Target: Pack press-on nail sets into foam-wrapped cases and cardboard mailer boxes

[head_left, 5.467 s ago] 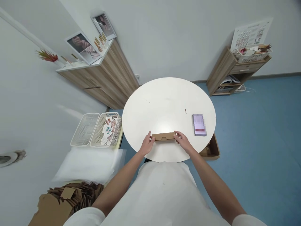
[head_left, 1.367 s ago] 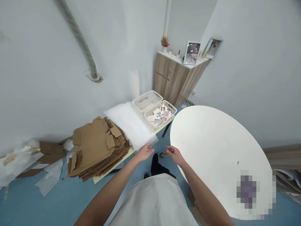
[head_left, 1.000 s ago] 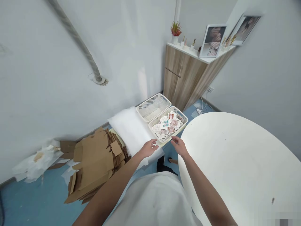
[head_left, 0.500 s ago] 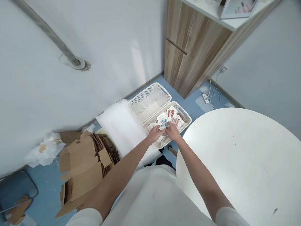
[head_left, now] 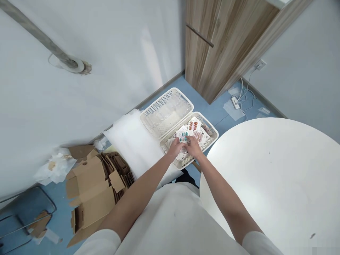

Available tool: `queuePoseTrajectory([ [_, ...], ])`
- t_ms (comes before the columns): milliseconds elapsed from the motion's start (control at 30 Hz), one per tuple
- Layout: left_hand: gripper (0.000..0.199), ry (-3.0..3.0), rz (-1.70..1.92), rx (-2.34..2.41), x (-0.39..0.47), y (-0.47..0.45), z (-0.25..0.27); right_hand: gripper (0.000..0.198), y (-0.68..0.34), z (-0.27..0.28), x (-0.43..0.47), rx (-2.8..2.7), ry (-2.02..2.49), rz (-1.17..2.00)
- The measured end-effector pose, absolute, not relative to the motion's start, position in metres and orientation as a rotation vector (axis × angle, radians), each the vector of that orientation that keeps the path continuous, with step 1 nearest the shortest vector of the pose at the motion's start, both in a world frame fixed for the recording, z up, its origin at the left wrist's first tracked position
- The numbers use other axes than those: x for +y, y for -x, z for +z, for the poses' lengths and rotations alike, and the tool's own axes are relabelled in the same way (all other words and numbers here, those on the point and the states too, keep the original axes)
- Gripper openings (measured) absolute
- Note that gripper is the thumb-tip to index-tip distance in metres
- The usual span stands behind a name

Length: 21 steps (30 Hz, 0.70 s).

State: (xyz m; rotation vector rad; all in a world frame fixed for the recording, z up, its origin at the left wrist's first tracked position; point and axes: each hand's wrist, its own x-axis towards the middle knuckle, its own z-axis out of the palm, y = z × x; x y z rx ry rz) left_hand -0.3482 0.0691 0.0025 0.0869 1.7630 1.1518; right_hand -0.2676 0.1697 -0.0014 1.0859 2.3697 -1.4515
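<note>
Both my hands are over the near white basket (head_left: 211, 142), closed around a white card of teal press-on nails (head_left: 182, 135). My left hand (head_left: 174, 148) grips its left lower side and my right hand (head_left: 193, 147) its right side. Beneath and beyond it, several more nail cards lie loosely piled in the basket. One of these cards bears orange-brown nails (head_left: 194, 125), another pinkish nails (head_left: 198, 135). Parts of the fingertips and the card's lower edge are hidden.
A second white basket (head_left: 145, 115) with clear plastic packs adjoins it. White sheets (head_left: 127, 132) and a stack of flattened cardboard boxes (head_left: 91, 193) lie to the left. At right stands a round white table (head_left: 271, 184); beyond are a wooden cabinet (head_left: 212, 53) and a power strip (head_left: 235, 102).
The view has tilted down and come slightly closer to the baskets. My hands have drawn closer together and still hold the teal nail card.
</note>
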Motion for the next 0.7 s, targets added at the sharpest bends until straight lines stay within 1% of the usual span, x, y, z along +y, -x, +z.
queuePoseTrajectory([
  [267, 0.040, 0.141, 1.263, 1.712, 0.070, 0.353, 0.013, 0.053, 0.270, 0.007, 0.173, 2.330, -1.104, -1.450],
  [500, 0.032, -0.044, 1.353, 1.664, 0.065, 0.351, 0.032, 0.050, 0.267, 0.023, 0.166, 2.331, -1.139, -1.481],
  [600, 0.038, -0.188, 1.444, 1.596, 0.059, 0.349, 0.042, 0.050, 0.262, 0.035, 0.159, 2.349, -1.181, -1.521],
  [700, 0.048, -0.226, 1.504, 1.605, 0.048, 0.348, 0.049, 0.050, 0.253, 0.049, 0.148, 2.396, -1.232, -1.597],
])
